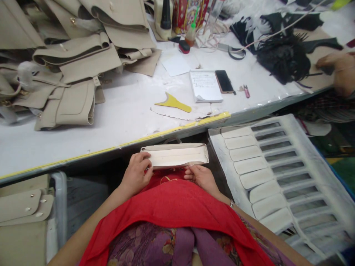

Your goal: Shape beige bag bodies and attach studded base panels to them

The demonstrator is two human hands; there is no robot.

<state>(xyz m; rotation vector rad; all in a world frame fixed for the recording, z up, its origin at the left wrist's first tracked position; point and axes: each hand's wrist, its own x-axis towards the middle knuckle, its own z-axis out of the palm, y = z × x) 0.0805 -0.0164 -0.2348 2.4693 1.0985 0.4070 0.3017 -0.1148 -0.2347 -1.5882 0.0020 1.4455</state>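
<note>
A cream folded piece (175,155) is gripped at its ends by the left hand (135,174) and right hand (202,178), below the white surface (124,114), where beige bag parts (69,66), a notebook (204,85) and a phone (224,81) are laid.

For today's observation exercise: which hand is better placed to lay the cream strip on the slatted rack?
Probably the right hand: it holds the cream strip nearest the slatted rack; the left hand is farther away.
</note>
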